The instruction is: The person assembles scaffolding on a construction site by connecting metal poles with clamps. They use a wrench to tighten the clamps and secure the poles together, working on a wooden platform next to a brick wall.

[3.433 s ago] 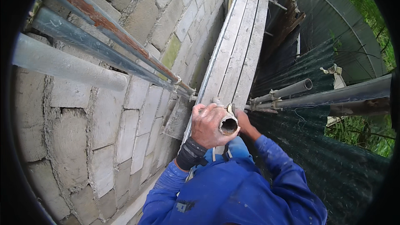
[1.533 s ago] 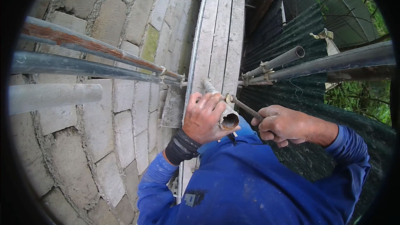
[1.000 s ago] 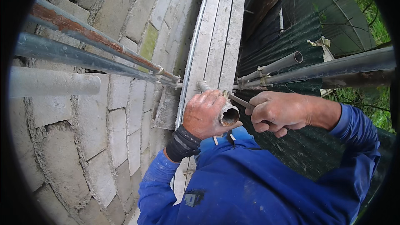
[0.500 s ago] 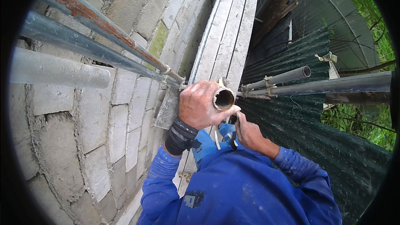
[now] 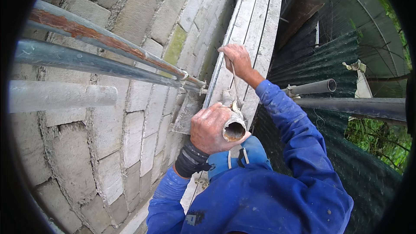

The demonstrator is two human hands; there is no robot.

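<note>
My left hand [image 5: 211,129], with a dark wrap at the wrist, is closed around the open top of a mortar-crusted metal pipe [image 5: 234,118] standing in front of my body. Beyond it, over the planks, my right hand [image 5: 238,63] is closed on a thin rod [image 5: 235,80]. This rod runs from the fingers back toward the far side of the pipe. Whether its lower end meets the pipe or a fitting behind it, I cannot tell.
On the left rises a block wall [image 5: 108,134], crossed by a rusty pipe [image 5: 108,45] and grey pipes. Scaffold planks [image 5: 255,21] stretch ahead. To the right are a horizontal pipe [image 5: 355,106], a shorter open-ended pipe [image 5: 314,87] and green corrugated sheeting [image 5: 320,147].
My right hand has moved from beside the pipe to farther ahead over the planks, its arm stretched out. My left hand stays around the pipe top. The view has shifted slightly.
</note>
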